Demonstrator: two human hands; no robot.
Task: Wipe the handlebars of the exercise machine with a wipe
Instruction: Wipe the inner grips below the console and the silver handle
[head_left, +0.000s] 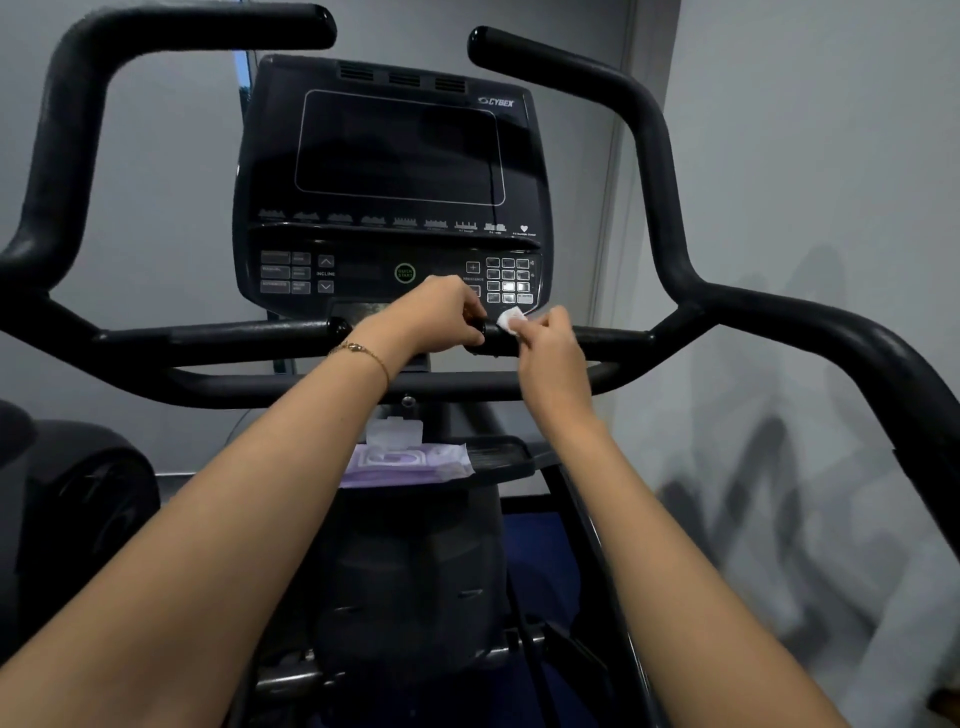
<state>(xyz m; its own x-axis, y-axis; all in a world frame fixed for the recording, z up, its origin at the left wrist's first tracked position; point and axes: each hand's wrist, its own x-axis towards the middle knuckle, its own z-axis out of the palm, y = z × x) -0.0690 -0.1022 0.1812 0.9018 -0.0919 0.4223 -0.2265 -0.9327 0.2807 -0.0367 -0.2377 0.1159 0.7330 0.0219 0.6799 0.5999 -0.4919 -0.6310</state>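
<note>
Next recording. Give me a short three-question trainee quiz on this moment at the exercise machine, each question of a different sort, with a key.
1. True or false: the right hand pinches the small white wipe.
2. Where does the purple plastic pack of wipes lie? A) on the floor; B) on the black tray below the console; C) on top of the screen.
3. Fill in: the left hand, with a thin gold bracelet at its wrist, curls round the end of a short black ____.
Key: 1 true; 2 B; 3 handlebar.
</note>
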